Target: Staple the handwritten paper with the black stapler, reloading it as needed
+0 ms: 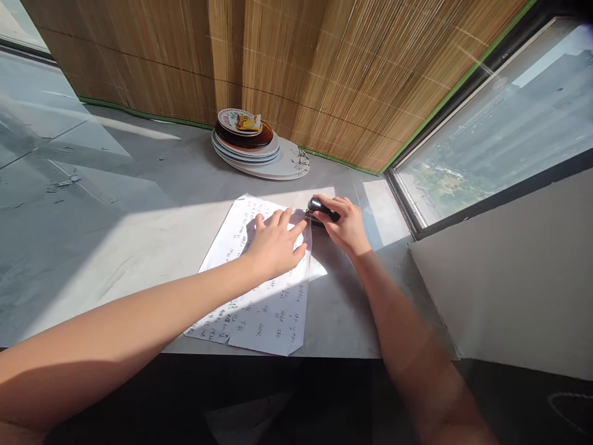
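Observation:
Sheets of white paper (273, 309) with handwriting lie on the grey ledge, one corner notched at the near edge. My left hand (277, 246) rests on the upper part of the paper, fingers spread and palm down. A black stapler (323, 209) sits at the paper's upper right edge. My right hand (345, 224) is wrapped round it from the right, thumb and fingers on its body. The stapler's jaw meets the paper's edge close to my left fingertips; whether a staple is in the paper I cannot tell.
Behind the paper stands a stack of plates (250, 154) with a small yellow packet (249, 122) on top. A bamboo blind (296, 68) hangs at the back. To the right are a window (500, 136) and a white wall (509, 272). The grey ledge (152, 241) ends at a near edge.

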A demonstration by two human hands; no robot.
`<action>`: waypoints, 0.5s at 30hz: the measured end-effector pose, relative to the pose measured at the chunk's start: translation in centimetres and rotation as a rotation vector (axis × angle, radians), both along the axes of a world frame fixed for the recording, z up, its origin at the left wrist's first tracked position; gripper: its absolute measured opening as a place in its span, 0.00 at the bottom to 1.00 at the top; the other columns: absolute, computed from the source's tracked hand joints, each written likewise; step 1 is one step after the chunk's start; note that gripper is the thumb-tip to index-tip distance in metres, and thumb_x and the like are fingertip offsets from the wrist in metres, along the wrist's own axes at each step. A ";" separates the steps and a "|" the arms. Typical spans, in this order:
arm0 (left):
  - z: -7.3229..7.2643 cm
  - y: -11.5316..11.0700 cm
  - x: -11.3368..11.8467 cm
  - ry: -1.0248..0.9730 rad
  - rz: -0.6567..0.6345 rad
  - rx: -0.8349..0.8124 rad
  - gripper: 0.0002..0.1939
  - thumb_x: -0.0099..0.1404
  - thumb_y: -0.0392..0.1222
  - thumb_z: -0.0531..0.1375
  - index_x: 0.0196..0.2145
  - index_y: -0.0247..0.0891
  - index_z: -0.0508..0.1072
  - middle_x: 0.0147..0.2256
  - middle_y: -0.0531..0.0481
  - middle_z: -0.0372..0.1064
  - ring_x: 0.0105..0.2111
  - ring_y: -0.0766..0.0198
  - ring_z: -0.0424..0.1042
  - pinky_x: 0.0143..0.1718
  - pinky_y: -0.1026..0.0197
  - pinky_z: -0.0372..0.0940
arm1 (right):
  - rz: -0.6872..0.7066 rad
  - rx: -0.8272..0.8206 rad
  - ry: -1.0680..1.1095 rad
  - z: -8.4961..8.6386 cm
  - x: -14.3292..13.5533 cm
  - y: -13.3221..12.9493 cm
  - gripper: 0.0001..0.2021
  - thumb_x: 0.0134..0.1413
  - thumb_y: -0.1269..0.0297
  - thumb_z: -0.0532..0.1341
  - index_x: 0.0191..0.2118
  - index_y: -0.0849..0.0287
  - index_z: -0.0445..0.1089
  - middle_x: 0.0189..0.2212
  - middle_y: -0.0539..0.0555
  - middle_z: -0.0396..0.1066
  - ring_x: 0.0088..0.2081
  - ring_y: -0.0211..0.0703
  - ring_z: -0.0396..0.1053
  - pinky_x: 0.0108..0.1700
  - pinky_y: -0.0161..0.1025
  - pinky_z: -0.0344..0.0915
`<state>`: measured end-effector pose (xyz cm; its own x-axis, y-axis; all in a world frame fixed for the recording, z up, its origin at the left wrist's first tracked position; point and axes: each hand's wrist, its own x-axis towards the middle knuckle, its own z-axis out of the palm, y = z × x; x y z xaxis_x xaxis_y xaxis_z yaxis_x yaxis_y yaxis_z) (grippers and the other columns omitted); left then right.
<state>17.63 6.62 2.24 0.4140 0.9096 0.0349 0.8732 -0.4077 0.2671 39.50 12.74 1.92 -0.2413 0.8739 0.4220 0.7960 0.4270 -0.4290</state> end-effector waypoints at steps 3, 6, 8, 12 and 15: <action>-0.1 0.0 0.0 -0.001 -0.003 0.003 0.30 0.82 0.54 0.52 0.76 0.47 0.66 0.80 0.36 0.50 0.76 0.34 0.52 0.74 0.24 0.47 | -0.016 0.009 -0.037 -0.2 -0.2 0.0 0.16 0.72 0.59 0.64 0.60 0.46 0.82 0.43 0.56 0.82 0.43 0.53 0.73 0.51 0.51 0.71; -0.1 0.0 0.1 0.002 -0.001 0.001 0.30 0.82 0.54 0.52 0.76 0.47 0.66 0.80 0.36 0.50 0.76 0.34 0.52 0.74 0.24 0.47 | -0.011 0.008 -0.061 -0.2 -0.3 0.0 0.16 0.73 0.59 0.63 0.60 0.45 0.82 0.43 0.56 0.81 0.44 0.54 0.73 0.50 0.51 0.70; 0.0 0.0 0.1 0.012 0.002 -0.002 0.30 0.82 0.54 0.52 0.76 0.48 0.66 0.80 0.37 0.51 0.77 0.35 0.52 0.74 0.25 0.47 | -0.013 0.003 -0.082 -0.1 -0.4 0.0 0.15 0.73 0.58 0.63 0.59 0.45 0.82 0.42 0.56 0.81 0.44 0.55 0.72 0.50 0.52 0.69; 0.0 0.0 0.1 0.021 0.004 0.008 0.30 0.82 0.54 0.52 0.76 0.49 0.66 0.79 0.38 0.53 0.76 0.36 0.52 0.74 0.25 0.48 | -0.033 -0.003 -0.115 -0.1 -0.6 0.1 0.15 0.72 0.59 0.64 0.58 0.45 0.82 0.41 0.56 0.81 0.44 0.55 0.71 0.49 0.51 0.67; -0.2 0.0 0.1 0.006 -0.002 0.018 0.29 0.82 0.53 0.52 0.76 0.47 0.67 0.79 0.36 0.53 0.76 0.34 0.53 0.73 0.25 0.48 | -0.035 -0.005 -0.125 -0.3 -0.6 0.1 0.14 0.72 0.59 0.64 0.57 0.45 0.82 0.41 0.56 0.81 0.43 0.55 0.70 0.48 0.51 0.66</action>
<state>17.72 6.60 2.06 0.4161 0.9080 0.0489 0.8739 -0.4141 0.2545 38.90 12.85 1.66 -0.2606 0.8847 0.3864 0.8578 0.3959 -0.3279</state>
